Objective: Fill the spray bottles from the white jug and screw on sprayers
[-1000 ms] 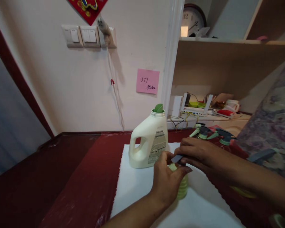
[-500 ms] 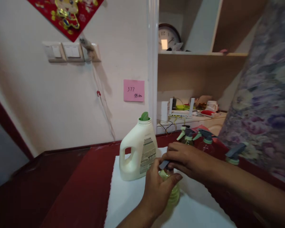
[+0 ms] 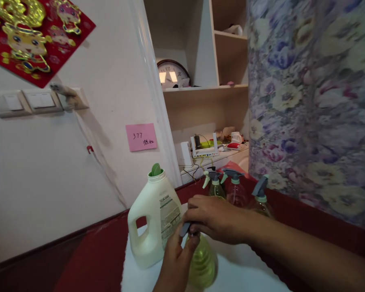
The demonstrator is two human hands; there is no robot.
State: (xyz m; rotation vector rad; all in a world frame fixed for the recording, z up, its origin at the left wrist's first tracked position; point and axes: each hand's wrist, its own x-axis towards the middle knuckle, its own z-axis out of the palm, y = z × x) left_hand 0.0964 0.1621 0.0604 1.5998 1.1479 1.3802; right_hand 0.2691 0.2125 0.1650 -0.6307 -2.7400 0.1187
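Note:
A small yellow-green spray bottle [image 3: 203, 263] stands on a white cloth [image 3: 243, 275] near the bottom of the view. My left hand [image 3: 174, 263] is wrapped round its body. My right hand [image 3: 214, 217] is closed over its grey spray head [image 3: 185, 229] from above. A white detergent jug [image 3: 153, 221] with an open green spout stands just left of the bottle, touching my fingers or very close to them.
Three more spray bottles [image 3: 233, 188] stand behind my right hand on the red tabletop [image 3: 97, 259]. A flowered curtain [image 3: 313, 105] hangs at the right. Shelves behind hold a clock [image 3: 173, 75], a router [image 3: 204, 149] and clutter. The wall carries switches [image 3: 33, 101] and a pink note [image 3: 141, 137].
The view has swung up and to the right, so everything sits lower and further left. Both hands stay on the spray bottle and its head.

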